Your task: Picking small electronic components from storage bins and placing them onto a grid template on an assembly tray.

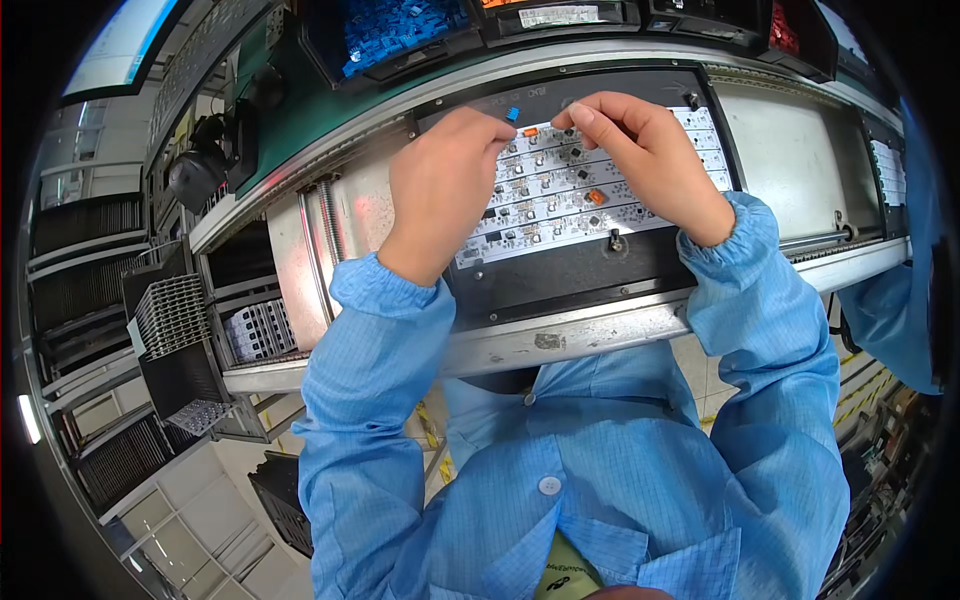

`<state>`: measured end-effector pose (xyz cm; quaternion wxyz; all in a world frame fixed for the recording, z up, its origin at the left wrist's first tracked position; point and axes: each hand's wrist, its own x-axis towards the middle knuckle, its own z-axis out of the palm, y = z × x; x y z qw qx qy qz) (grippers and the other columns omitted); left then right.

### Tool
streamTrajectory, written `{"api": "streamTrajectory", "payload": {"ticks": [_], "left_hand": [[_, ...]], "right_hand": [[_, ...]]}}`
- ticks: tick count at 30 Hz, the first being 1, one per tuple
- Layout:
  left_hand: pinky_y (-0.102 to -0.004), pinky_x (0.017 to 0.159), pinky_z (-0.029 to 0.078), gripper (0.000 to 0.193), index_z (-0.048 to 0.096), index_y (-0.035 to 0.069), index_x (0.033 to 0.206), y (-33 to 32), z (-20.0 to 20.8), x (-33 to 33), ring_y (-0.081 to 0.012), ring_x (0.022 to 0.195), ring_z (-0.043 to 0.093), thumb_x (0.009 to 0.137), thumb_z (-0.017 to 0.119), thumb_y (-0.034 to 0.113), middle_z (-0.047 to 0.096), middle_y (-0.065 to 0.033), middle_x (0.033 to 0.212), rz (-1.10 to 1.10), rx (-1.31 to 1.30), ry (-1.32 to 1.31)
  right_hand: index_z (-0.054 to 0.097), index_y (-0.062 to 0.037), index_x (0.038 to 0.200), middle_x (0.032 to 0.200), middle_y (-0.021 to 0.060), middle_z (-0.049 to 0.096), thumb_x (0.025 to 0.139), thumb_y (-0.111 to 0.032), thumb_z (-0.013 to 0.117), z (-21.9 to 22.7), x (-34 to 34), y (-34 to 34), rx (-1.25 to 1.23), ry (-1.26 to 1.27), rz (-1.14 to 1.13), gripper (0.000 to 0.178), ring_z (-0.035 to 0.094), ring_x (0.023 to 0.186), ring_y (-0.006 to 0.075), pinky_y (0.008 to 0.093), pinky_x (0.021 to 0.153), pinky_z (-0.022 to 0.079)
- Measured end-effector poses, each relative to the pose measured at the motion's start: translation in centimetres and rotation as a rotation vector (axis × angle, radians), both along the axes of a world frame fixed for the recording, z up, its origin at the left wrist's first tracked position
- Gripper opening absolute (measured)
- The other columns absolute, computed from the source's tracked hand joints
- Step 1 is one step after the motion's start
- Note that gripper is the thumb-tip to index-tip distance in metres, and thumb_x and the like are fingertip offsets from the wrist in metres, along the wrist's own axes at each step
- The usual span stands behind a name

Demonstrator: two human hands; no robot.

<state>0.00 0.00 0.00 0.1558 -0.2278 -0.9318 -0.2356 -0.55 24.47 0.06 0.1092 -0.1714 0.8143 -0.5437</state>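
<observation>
Two bare hands work over a white circuit board [545, 188]. At its ten o'clock, the left hand [443, 185] has fingertips narrowed beside a small blue part [512, 114]; I cannot tell whether it is gripped. Near twelve, the right hand [655, 160] nearly pinches, contents unclear. An orange part [530, 132] sits between them.

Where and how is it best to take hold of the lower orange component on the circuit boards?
Probably pinch the lower orange component by its opposite sides, coming from above: it is small, uncovered above, and flat circuit boards lie directly beneath.
</observation>
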Motion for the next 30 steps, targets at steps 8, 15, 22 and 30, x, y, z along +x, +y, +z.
{"api": "streamTrajectory", "payload": {"ticks": [8,15,22,30], "left_hand": [[-0.0336,0.068,0.054,0.009,0.079,0.008,0.099,-0.7,0.9,-0.6,-0.0225,0.077,0.069,0.091,0.074,0.008,0.073,-0.0042,0.099,0.033,0.09,0.017],[-0.0342,0.067,0.052,0.013,0.077,0.008,0.101,-1.5,0.3,-1.2,-0.0224,0.075,0.067,0.09,0.077,0.015,0.07,-0.0054,0.095,0.063,0.033,-0.116],[-0.0382,0.071,0.054,0.017,0.07,0.007,0.108,-1.2,-0.2,-1.1,-0.0287,0.082,0.069,0.093,0.074,0.015,0.071,-0.0066,0.096,0.04,0.01,-0.042],[-0.0414,0.072,0.055,0.014,0.074,0.009,0.108,-0.7,1.3,-0.3,-0.0303,0.086,0.071,0.094,0.07,0.012,0.071,-0.0087,0.098,0.009,0.19,-0.198]], "right_hand": [[0.07,-0.0006,0.123,0.1,0.0033,0.074,0.107,-0.012,0.063,-0.4,0.6,-1.0,-0.106,0.009,-0.082,0.021,0.068,0.098,0.0098,0.0245,0.089,0.055],[0.074,-0.0022,0.113,0.087,0.0026,0.071,0.098,-0.01,0.074,1.0,1.3,-1.5,0.147,0.115,-0.054,0.017,0.059,0.069,0.0082,0.0263,0.065,0.054],[0.077,-0.0047,0.104,0.085,0.0087,0.069,0.09,-0.007,0.079,-0.9,1.2,-1.7,0.191,0.432,-0.004,0.014,0.062,0.066,0.0161,0.0301,0.061,0.052],[0.078,-0.0055,0.099,0.093,0.0108,0.073,0.089,-0.008,0.08,-0.8,1.0,-1.5,0.236,0.474,0.026,0.011,0.074,0.081,0.0266,0.0338,0.069,0.058]]}}
